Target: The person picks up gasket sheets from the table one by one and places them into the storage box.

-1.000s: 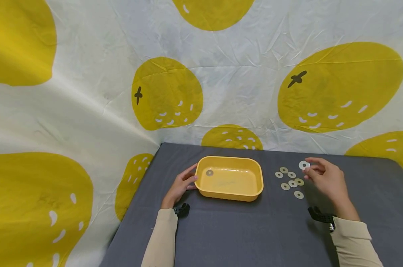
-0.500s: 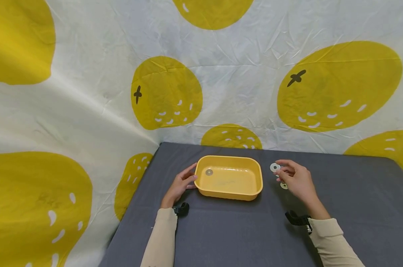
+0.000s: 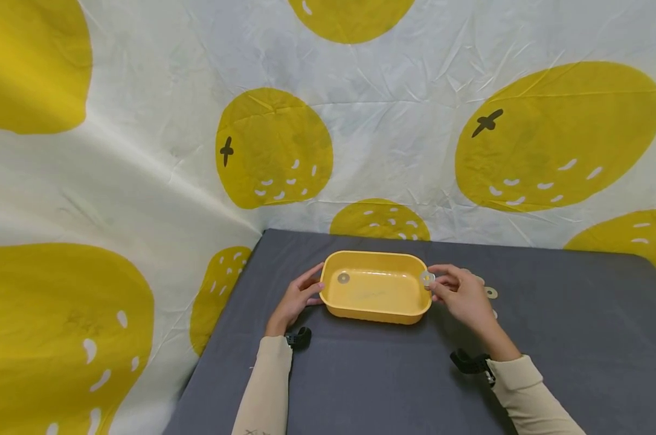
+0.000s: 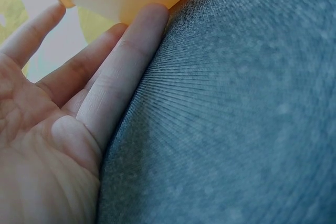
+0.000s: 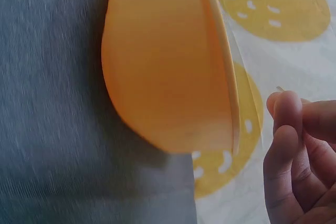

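A yellow rectangular tray (image 3: 374, 315) sits on the dark cloth, with one flat washer (image 3: 340, 280) on its floor near the left end. My left hand (image 3: 294, 303) lies at the tray's left end. Its straight fingers touch the outer wall in the left wrist view, the thumb near the rim. Thumb and fingertips of my right hand (image 3: 464, 299) pinch another washer (image 3: 428, 273) right over the tray's right rim. In the right wrist view only a thin edge of that washer shows above the fingertips. More washers (image 3: 493, 294) lie on the cloth, partly hidden behind the right hand.
The grey cloth-covered table (image 3: 371, 380) extends in front of the tray and off to the right. Behind and to the left hangs a white fabric backdrop (image 3: 393, 151) with large yellow fruit prints. A dark strap (image 3: 472, 362) circles the right wrist.
My right hand has carried its washer leftward, from beyond the loose washers to the tray's right rim. The left hand and tray have stayed in place.
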A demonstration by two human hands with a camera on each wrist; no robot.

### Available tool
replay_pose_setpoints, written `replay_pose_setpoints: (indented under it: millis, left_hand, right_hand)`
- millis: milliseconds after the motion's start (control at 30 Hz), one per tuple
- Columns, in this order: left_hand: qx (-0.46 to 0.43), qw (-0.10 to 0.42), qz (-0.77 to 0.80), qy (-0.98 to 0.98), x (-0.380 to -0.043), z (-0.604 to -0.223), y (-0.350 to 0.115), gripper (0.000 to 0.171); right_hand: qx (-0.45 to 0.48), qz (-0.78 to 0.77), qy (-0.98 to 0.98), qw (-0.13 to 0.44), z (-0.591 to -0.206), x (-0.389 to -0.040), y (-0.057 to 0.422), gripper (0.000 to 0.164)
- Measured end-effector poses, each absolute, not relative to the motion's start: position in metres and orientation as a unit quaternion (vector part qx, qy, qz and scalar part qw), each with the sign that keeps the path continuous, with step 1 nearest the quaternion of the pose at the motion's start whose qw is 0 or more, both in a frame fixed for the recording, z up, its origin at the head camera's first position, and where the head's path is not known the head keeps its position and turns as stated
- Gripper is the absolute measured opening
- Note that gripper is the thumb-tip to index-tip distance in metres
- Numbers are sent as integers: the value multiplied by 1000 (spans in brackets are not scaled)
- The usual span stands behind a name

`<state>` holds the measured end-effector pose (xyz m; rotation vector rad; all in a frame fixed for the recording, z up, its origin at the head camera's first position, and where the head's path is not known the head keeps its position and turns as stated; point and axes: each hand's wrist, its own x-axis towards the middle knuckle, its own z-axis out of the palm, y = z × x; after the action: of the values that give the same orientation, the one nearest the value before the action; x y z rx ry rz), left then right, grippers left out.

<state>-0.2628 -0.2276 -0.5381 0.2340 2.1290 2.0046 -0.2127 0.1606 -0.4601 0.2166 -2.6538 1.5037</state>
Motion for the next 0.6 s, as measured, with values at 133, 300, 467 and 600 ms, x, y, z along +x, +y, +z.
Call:
replay_pose_setpoints:
  millis: [133, 300, 467, 600]
  left_hand:
    - [78, 102, 682, 720, -262, -535, -226, 58]
    - [85, 101, 679, 722, -261, -534, -223, 58]
    - [80, 105, 679, 722, -260, -533, -222, 58]
    - [73, 101, 680, 722, -261, -531, -224, 58]
  right_hand:
    - [94, 510, -854, 41, -459, -210, 148, 34]
    - [115, 521, -846, 26, -462, -206, 131, 32]
    - [136, 519, -844, 16, -465, -208, 109, 30]
    - [137, 525, -840, 8, -461, -215, 88, 29]
